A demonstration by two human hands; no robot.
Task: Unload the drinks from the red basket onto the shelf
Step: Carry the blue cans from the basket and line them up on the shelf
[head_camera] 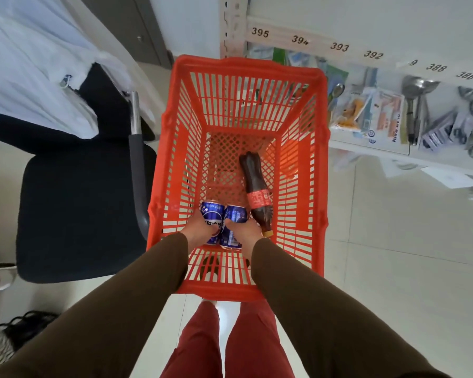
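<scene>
A red basket (318, 170) stands on the floor in front of me, beside a white shelf (372, 148). Both my arms reach down into its near end. My left hand (200, 227) grips a blue can (211, 214). My right hand (242, 230) grips a second blue can (235, 214) right beside the first. A dark cola bottle (256, 186) with a red label lies on the basket floor to the right of the cans, its cap toward me.
A black office chair (77, 208) with white and dark clothes draped on it stands close at the basket's left. The shelf on the right carries numbered tags, packets and metal ladles (413, 105). Papers (451, 178) lie on the pale tiled floor.
</scene>
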